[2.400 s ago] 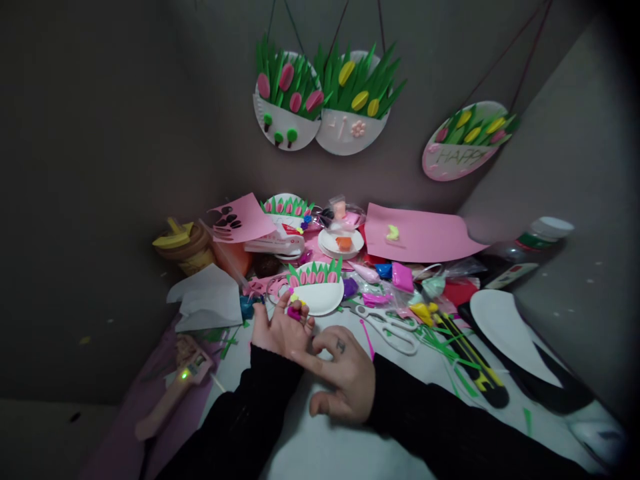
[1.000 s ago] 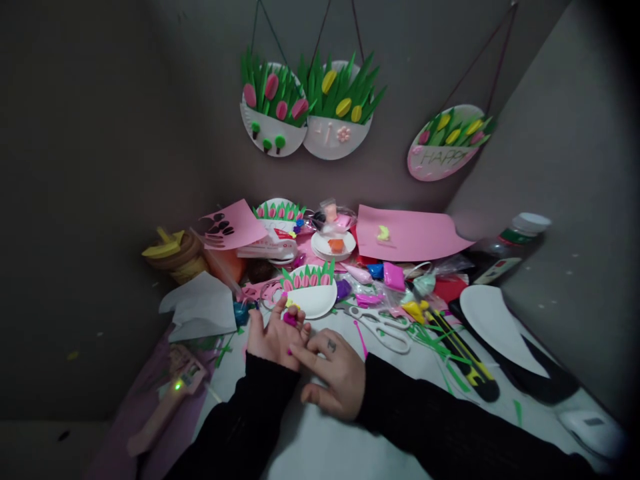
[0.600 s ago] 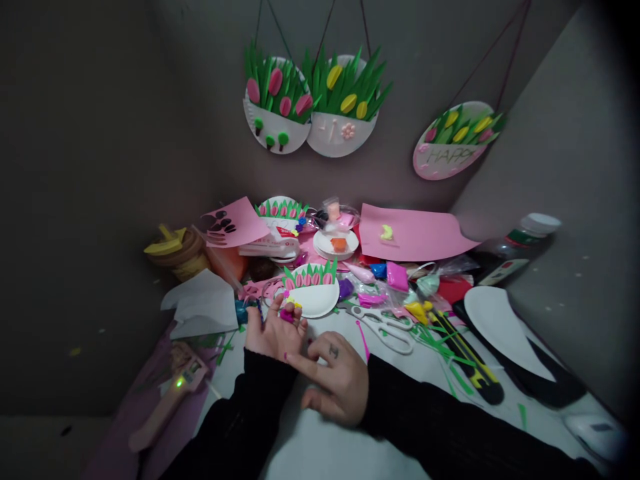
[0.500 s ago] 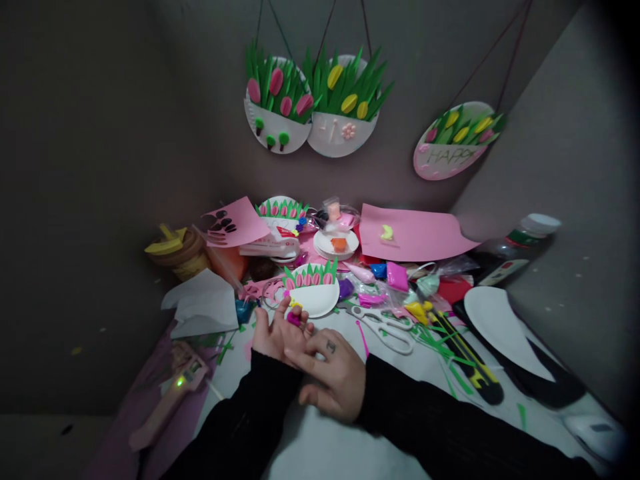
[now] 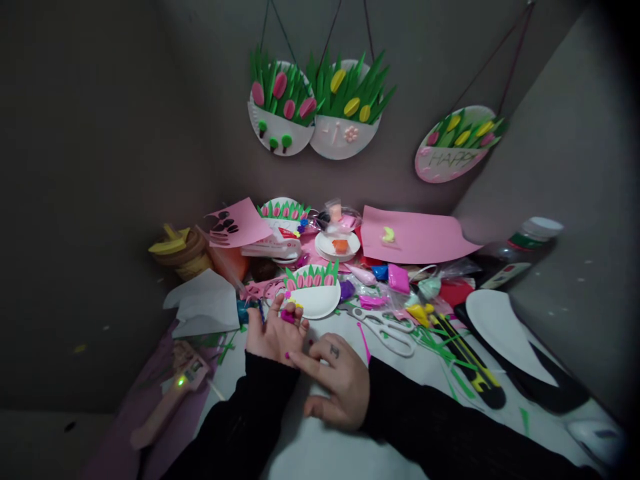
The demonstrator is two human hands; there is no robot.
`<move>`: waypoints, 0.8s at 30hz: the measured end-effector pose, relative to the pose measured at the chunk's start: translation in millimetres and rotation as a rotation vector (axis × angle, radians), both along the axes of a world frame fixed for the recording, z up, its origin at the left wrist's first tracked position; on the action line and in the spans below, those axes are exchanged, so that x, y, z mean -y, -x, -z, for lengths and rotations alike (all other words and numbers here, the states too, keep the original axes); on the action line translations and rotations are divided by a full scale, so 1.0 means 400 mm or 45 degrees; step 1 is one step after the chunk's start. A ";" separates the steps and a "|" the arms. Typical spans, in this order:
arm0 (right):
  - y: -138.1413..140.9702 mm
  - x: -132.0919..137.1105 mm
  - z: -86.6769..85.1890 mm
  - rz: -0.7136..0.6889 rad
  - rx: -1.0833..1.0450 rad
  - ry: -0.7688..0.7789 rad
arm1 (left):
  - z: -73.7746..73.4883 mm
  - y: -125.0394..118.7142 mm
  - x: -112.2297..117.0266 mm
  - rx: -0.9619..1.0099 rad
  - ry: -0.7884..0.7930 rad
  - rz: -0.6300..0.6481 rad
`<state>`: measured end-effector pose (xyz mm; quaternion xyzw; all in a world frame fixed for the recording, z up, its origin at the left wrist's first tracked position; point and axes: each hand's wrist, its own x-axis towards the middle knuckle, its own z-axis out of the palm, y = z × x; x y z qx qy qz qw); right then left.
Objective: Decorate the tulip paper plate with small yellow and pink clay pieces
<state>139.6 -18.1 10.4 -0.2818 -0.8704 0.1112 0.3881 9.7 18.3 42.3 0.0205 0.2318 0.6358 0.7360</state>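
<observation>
My left hand [image 5: 273,335] is palm up, its fingers partly curled round a lump of magenta clay [image 5: 288,316]. A tiny magenta clay ball [image 5: 287,355] shows at the edge of that palm. Right by the ball is the outstretched index finger of my right hand [image 5: 341,383], which is palm down with the thumb apart and nothing visible in its grasp. Just beyond the left fingertips lies a white paper plate pocket [image 5: 320,301] trimmed with pink paper tulips and green leaves. Small yellow and pink clay pieces [image 5: 294,303] sit at its left edge.
White-handled scissors [image 5: 387,328], a yellow-black utility knife [image 5: 473,367] and green paper strips [image 5: 445,350] lie to the right. A glue gun [image 5: 173,393] with a lit green light is at left. Bagged clay [image 5: 399,279] and a bottle [image 5: 525,243] stand behind; decorated plates [image 5: 345,137] hang above.
My right hand has drawn back slightly to the right, off the left palm. The tiny magenta ball now shows there. My left hand has shifted a little left.
</observation>
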 end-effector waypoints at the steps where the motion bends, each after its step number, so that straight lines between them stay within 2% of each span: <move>1: 0.000 0.001 0.000 -0.016 -0.007 -0.010 | 0.000 0.000 0.001 0.005 -0.003 -0.001; 5: 0.004 0.000 -0.001 0.002 -0.010 0.004 | 0.002 -0.006 0.004 -0.018 0.048 0.047; 10: 0.005 0.003 0.003 0.017 0.011 -0.047 | 0.002 -0.004 0.001 -0.014 0.020 -0.018; 15: 0.005 0.002 -0.002 0.067 0.012 -0.051 | 0.003 -0.005 0.003 -0.017 0.055 0.049; 20: 0.004 0.004 0.000 0.024 0.012 -0.073 | 0.001 -0.005 0.001 -0.011 0.070 -0.024; 24: 0.004 0.002 0.001 0.074 0.045 -0.060 | 0.002 -0.004 -0.003 -0.031 0.120 0.026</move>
